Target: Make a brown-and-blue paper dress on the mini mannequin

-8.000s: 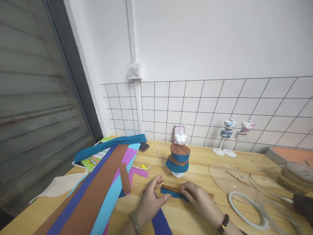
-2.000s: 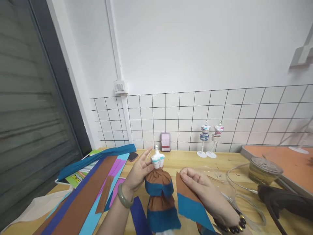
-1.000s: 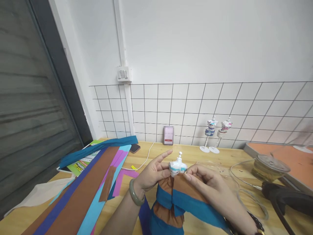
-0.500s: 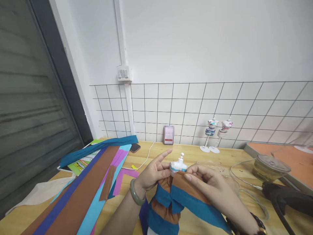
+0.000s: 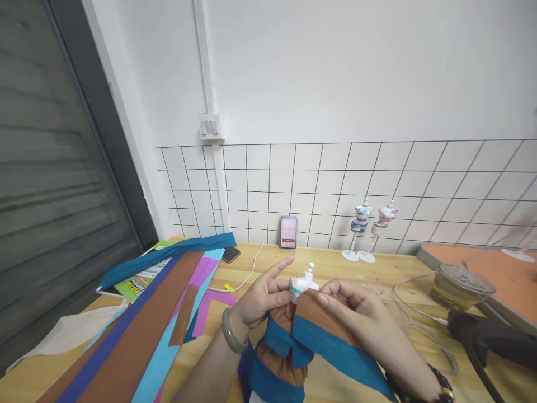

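A small white mannequin (image 5: 302,284) with a blue stripe across its chest stands between my hands, wrapped below in tiers of gathered brown and blue fabric (image 5: 277,380). My left hand (image 5: 268,288) pinches the gathered top edge of this fabric at the mannequin's left side, its index finger stretched out. On the other side, my right hand (image 5: 350,308) grips the brown edge of a brown and blue fabric strip (image 5: 331,336) between thumb and fingers. The strip runs from the mannequin's front down to the lower right. Its far end is hidden by my right wrist.
Long colored fabric strips (image 5: 138,330) cover the left side of the table. A phone (image 5: 288,232) leans at the wall, and two small mannequins (image 5: 359,226) on stands are to its right. A spool (image 5: 461,286), cables and a black tool (image 5: 490,341) lie at the right.
Almost nothing differs. The view has shifted slightly, and both hands keep their grip on the fabric around the mannequin.
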`<state>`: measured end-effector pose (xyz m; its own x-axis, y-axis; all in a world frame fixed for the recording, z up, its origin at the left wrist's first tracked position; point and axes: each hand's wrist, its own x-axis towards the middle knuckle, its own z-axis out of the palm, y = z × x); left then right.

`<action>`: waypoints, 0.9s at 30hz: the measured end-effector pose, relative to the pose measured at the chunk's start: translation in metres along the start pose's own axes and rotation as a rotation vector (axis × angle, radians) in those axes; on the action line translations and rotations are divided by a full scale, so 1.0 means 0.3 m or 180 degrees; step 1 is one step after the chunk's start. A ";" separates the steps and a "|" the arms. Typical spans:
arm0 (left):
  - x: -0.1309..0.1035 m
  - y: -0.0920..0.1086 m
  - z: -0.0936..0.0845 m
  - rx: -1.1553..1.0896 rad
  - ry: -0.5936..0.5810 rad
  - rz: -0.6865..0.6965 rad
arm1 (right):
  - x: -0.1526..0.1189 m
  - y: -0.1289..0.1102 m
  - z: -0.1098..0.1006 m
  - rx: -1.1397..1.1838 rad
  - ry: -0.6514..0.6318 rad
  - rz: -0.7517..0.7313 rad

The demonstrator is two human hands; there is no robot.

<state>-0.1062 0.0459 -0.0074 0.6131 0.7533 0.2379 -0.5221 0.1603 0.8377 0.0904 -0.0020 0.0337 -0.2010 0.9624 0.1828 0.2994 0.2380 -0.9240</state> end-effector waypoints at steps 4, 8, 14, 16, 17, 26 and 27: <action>0.001 0.000 0.003 -0.0009 -0.0022 0.0023 | 0.003 -0.006 0.000 0.0032 0.0020 0.0074; 0.001 -0.001 0.007 0.0022 0.0047 0.0008 | 0.003 -0.003 0.002 0.0101 -0.0010 0.0028; 0.003 0.003 0.007 0.0068 0.0116 0.0012 | -0.011 0.001 0.000 0.0213 -0.0137 -0.0037; 0.003 0.002 0.006 0.0045 0.0107 0.0035 | -0.015 0.003 -0.001 0.0299 -0.0213 -0.0047; 0.004 0.002 0.005 0.0034 0.0097 0.0041 | -0.016 0.003 -0.001 0.0314 -0.0239 -0.0036; 0.004 -0.002 0.001 0.0037 0.0069 -0.0003 | -0.005 0.000 0.001 0.0425 -0.0190 0.0019; 0.004 -0.002 0.001 0.0040 0.0064 -0.0004 | -0.005 0.000 0.001 0.0422 -0.0192 0.0022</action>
<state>-0.1051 0.0466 -0.0075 0.6016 0.7659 0.2269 -0.5136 0.1534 0.8442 0.0903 -0.0036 0.0333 -0.2561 0.9534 0.1594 0.1760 0.2081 -0.9621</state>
